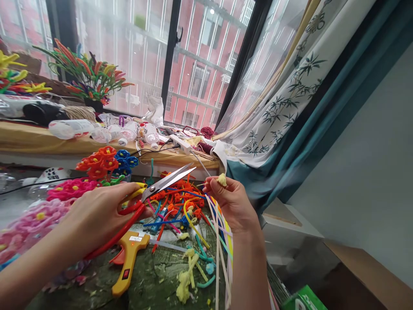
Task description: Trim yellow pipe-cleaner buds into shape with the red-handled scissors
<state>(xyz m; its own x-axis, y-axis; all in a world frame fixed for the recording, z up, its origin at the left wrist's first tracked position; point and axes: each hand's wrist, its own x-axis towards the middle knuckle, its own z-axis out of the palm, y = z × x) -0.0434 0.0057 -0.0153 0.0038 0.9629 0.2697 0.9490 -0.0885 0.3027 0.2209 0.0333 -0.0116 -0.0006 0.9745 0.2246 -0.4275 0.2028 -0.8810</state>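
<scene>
My left hand (106,211) grips a pair of scissors (151,189) with red and yellow handles. The blades point up and to the right, slightly parted, with nothing visible between them. Across from them, my right hand (232,202) pinches a small pale-yellow fuzzy flower piece (222,179) between thumb and fingers. A thin stem pokes out on its left side. Several coloured strips (222,241) hang just behind and below the right wrist. Below the scissors lies a yellow glue gun (130,258) with a red trigger.
Orange, blue and yellow pipe-cleaner pieces (180,193) are heaped behind the hands. Pale-yellow pieces (183,284) lie in front. Pink fuzzy flowers (35,219) stand at left. Plastic bottles (72,128) line the window sill, and a green box (305,299) sits low at right.
</scene>
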